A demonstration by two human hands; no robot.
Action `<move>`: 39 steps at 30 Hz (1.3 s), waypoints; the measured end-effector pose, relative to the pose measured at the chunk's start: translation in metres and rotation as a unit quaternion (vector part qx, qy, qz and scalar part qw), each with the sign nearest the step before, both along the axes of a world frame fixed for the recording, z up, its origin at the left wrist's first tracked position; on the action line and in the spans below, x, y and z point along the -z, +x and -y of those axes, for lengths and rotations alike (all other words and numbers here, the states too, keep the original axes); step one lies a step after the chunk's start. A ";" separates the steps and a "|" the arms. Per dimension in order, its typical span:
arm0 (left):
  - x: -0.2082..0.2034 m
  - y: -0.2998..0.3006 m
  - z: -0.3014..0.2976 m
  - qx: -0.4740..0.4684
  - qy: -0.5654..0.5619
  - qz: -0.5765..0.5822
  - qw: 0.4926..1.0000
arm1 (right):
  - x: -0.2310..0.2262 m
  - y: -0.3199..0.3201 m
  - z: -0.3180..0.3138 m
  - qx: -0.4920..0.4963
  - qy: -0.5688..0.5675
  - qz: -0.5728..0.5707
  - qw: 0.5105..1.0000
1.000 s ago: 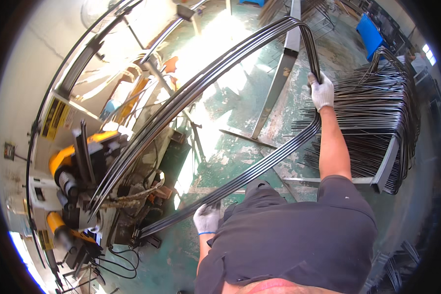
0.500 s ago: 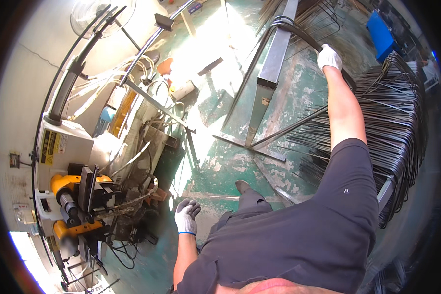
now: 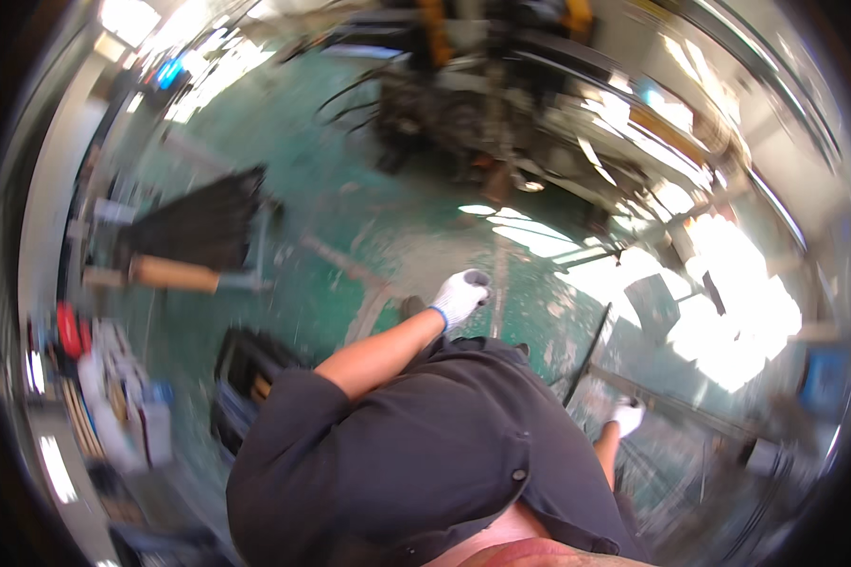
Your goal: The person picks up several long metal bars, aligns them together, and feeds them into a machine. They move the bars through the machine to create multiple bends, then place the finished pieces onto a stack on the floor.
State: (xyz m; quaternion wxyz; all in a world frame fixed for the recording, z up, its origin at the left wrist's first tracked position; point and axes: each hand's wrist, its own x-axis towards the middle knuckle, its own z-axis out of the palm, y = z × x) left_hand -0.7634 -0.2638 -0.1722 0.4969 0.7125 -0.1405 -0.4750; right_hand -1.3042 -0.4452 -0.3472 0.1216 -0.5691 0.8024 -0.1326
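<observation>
My left hand, in a white knit glove with dark grey fingers and a blue cuff edge, is held in front of my body over the floor. Its fingers are curled in and nothing shows in them. My right hand, also in a white glove, is out at my right side, small and smeared by motion. Beside it run a long metal bar and a thin dark rod. Whether the right hand touches either of them, I cannot tell.
Dark machinery with yellow parts stands ahead. To the left is a rack of dark rods beside an orange-brown piece. A black container sits close by my left. Bright sunlight patches cover the green floor at the right.
My view has swung far to the left, so the machine now lies ahead. My right hand has come away from the bent rods on the metal stand. The left arm has swung forward.
</observation>
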 end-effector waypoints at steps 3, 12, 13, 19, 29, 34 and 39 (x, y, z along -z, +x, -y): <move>0.021 0.060 -0.069 -0.112 -0.044 -0.033 0.992 | 0.017 0.153 -0.022 -0.102 0.087 0.146 0.980; 0.024 0.269 -0.373 -0.413 -0.007 0.184 0.892 | 0.033 0.453 0.062 -0.400 0.082 0.130 0.904; 0.017 0.295 -0.414 -0.442 0.009 0.209 0.872 | 0.032 0.491 0.037 -0.408 0.095 0.147 0.896; -0.059 0.424 -0.575 -0.503 0.049 0.385 0.772 | 0.024 0.651 -0.045 -0.482 0.184 0.100 0.851; -0.147 0.592 -0.775 -0.477 0.415 0.555 0.540 | -0.022 0.955 -0.239 -0.669 0.263 -0.110 0.686; -0.146 0.676 -0.883 -0.467 0.554 0.445 0.526 | 0.022 1.145 -0.354 -0.758 0.206 -0.088 0.612; -0.131 0.728 -0.883 -0.504 0.615 0.347 0.498 | -0.003 1.359 -0.516 -0.828 0.167 -0.019 0.534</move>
